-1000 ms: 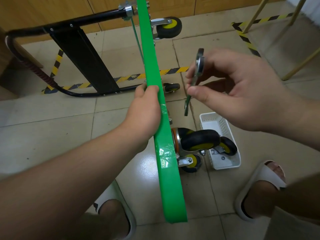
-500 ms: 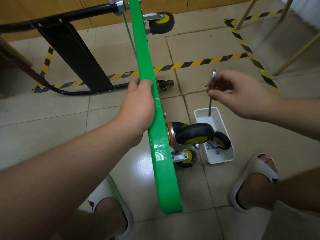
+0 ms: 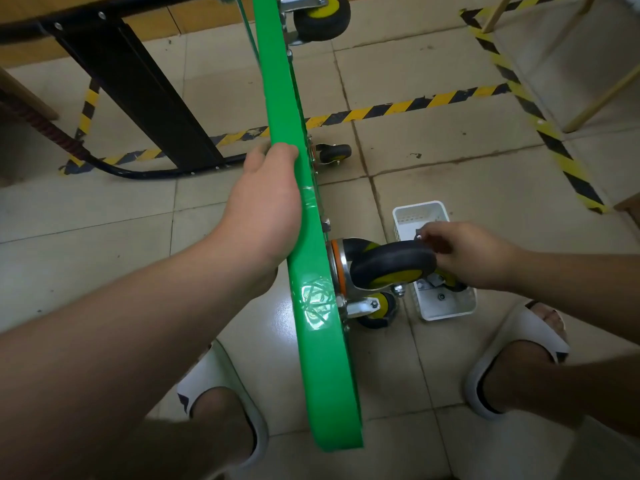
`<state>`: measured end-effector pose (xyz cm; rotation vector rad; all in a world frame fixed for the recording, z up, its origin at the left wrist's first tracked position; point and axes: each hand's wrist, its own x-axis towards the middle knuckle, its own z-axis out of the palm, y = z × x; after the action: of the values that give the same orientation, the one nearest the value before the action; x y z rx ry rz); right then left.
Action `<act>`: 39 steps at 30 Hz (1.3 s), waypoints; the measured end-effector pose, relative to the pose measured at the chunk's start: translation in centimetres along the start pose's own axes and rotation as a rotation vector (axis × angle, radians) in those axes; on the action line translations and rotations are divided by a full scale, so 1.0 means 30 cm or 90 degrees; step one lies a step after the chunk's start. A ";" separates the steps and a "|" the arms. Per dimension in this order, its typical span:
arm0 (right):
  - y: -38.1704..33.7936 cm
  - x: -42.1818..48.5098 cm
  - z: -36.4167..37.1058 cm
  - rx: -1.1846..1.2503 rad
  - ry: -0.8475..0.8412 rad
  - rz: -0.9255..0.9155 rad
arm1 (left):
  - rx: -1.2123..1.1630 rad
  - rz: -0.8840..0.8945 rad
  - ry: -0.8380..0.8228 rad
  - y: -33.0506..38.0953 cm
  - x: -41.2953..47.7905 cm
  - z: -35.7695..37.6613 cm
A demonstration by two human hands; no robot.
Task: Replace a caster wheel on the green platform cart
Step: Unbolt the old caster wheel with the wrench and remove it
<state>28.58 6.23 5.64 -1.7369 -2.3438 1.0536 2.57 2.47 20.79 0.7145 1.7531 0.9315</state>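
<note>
So the green flat platform cart (image 3: 313, 341) stands tipped on its edge on the tiled floor (image 3: 104, 220), with the left hand (image 3: 266, 209) wrapped round its top rim. The right hand (image 3: 464, 254) is over the white plastic basket (image 3: 446, 308), fingers curled and pinching a small metal bit (image 3: 418, 233), right behind the mounted black-and-yellow caster wheel (image 3: 391, 265).

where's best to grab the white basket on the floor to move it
Probably the far short rim of the white basket, coming from above: it sits open-topped, and the caster wheel and right hand crowd its middle.
</note>
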 end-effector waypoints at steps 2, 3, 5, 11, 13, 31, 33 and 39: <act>0.027 0.000 0.046 -0.019 -0.018 0.009 | -0.004 0.001 0.006 0.001 0.000 -0.001; 0.040 -0.001 0.066 -0.032 -0.019 0.016 | -0.002 0.006 0.012 0.001 0.001 -0.001; 0.072 0.000 0.106 -0.066 -0.019 0.023 | 0.006 0.013 0.024 0.000 0.005 0.000; 0.164 0.010 0.215 -0.222 -0.109 -0.036 | 0.018 0.000 0.017 -0.003 0.004 -0.002; 0.197 0.016 0.254 -0.250 -0.138 -0.049 | 0.016 0.001 0.019 0.000 0.001 -0.002; 0.302 0.014 0.406 -0.371 -0.227 0.015 | 0.052 -0.003 0.050 0.004 -0.004 0.003; 0.308 0.015 0.415 -0.377 -0.231 0.030 | 0.049 -0.005 0.048 0.004 -0.004 0.002; 0.305 0.029 0.430 -0.358 -0.258 0.078 | 0.051 -0.002 0.042 0.000 0.004 -0.001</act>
<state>30.57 1.95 -9.48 -2.0122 -3.0549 0.8812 2.50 2.55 20.73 0.7398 1.8581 0.8957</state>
